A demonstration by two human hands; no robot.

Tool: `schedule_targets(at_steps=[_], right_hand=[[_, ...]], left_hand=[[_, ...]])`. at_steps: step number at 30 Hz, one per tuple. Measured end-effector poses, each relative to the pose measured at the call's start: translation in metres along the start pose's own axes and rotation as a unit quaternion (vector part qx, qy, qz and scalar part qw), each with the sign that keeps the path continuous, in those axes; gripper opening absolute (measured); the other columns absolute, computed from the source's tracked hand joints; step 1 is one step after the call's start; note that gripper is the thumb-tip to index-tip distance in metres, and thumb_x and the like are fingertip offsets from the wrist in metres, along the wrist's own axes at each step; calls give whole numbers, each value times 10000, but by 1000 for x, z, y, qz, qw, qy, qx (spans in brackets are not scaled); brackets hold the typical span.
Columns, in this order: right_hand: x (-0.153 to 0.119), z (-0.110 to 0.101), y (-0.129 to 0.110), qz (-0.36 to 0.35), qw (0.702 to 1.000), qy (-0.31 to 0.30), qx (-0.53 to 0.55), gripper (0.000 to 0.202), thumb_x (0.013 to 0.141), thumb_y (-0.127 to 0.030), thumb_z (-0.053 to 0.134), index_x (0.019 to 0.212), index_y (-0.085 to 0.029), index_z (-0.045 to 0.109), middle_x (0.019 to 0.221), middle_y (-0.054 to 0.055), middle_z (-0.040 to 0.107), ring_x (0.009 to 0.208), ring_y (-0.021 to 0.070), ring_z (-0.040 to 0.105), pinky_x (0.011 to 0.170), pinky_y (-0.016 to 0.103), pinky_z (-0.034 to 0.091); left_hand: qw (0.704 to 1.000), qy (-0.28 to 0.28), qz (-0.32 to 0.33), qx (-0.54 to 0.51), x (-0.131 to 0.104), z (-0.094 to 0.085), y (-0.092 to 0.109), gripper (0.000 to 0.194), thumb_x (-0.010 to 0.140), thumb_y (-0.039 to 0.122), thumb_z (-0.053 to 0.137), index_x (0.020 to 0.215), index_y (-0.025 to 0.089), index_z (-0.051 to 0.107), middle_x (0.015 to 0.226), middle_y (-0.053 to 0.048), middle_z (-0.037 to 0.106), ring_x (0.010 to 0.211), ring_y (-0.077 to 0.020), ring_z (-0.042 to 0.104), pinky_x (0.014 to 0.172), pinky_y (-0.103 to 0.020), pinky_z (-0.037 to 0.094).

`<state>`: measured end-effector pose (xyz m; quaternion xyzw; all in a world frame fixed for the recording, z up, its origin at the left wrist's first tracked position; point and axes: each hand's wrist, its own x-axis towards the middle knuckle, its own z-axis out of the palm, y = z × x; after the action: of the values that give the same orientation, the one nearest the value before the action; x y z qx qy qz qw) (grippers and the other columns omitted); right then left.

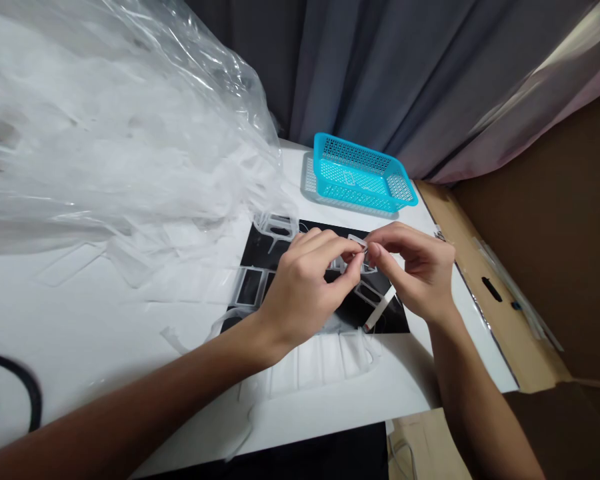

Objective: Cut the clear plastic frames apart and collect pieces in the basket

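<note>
Plastic (309, 363) lies at the near edge of the mat (395, 319), left hand (305, 280) and right hand (423, 267) over the mat pinch a piece (358, 240) in a fingertip grip, best kept light, and beyond the mat sits a basket (360, 194).

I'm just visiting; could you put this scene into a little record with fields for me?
Left hand: pinching a small translucent plastic piece
Right hand: fingertips at the same piece
Below hands: black mat on a white table
Beyond mat: blue perforated basket
Left side: large clear plastic bag
Backdrop: gray curtain
Right side: brown cardboard
</note>
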<state>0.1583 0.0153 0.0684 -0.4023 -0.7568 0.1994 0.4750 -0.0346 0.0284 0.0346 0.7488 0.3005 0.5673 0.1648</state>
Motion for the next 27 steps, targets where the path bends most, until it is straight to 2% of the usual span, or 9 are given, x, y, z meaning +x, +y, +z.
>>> schedule_targets(at_steps=[5, 8, 12, 15, 18, 22, 27], right_hand=[[1, -1, 0, 3, 1000, 15, -2, 110, 1028, -165, 745, 985, -231, 822, 914, 17, 794, 774, 153, 706, 689, 318, 566], [0, -1, 0, 12, 1000, 19, 8, 94, 1014, -182, 769, 975, -239, 834, 888, 17, 793, 741, 154, 702, 671, 320, 569], [-1, 0, 1, 1, 1000, 10, 15, 86, 985, -180, 800, 971, -252, 847, 851, 17, 802, 713, 164, 709, 638, 329, 559], [-2, 0, 2, 1, 1000, 6, -4, 88, 990, -186, 788, 976, -248, 848, 828, 22, 804, 695, 169, 709, 613, 333, 543], [-3, 1, 3, -8, 1000, 0, -19, 96, 980, -173, 785, 947, -241, 844, 828, 26, 815, 692, 172, 721, 620, 336, 556], [-4, 1, 3, -8, 1000, 9, 4, 121, 918, -125, 824, 912, -243, 850, 840, 17, 835, 686, 161, 734, 604, 306, 585], [-2, 1, -1, 73, 991, -6, 109, 56, 901, -180, 876, 864, -217, 856, 758, 19, 817, 624, 160, 749, 561, 282, 637]], left_hand=[[994, -5, -82, -77, 1, 0, 3, 73, 976, 148, 773, 1004, 200, 729, 930, 23, 747, 793, -121, 630, 764, -291, 505], [974, -4, -153, -165, 2, 0, 6, 25, 1015, 189, 745, 1006, 212, 738, 956, 20, 757, 790, -114, 631, 752, -276, 509], [948, -8, -209, -240, 3, 1, 7, 36, 1033, 244, 744, 1023, 211, 750, 965, 0, 762, 858, -136, 692, 782, -278, 535], [936, -12, -230, -267, 3, 2, 6, 53, 1027, 255, 757, 1003, 208, 752, 940, -5, 764, 857, -146, 712, 805, -284, 561], [936, -5, -233, -264, 2, 1, 6, 82, 1011, 253, 780, 960, 208, 735, 921, -5, 751, 845, -149, 705, 795, -288, 557], [939, -48, -238, -243, 2, -1, 8, 145, 1060, 309, 723, 964, 204, 700, 908, 1, 714, 786, -135, 668, 723, -276, 520], [896, -100, -266, -342, 5, -1, 7, 235, 1065, 400, 735, 977, 196, 658, 864, 11, 677, 775, -131, 665, 744, -261, 542]])
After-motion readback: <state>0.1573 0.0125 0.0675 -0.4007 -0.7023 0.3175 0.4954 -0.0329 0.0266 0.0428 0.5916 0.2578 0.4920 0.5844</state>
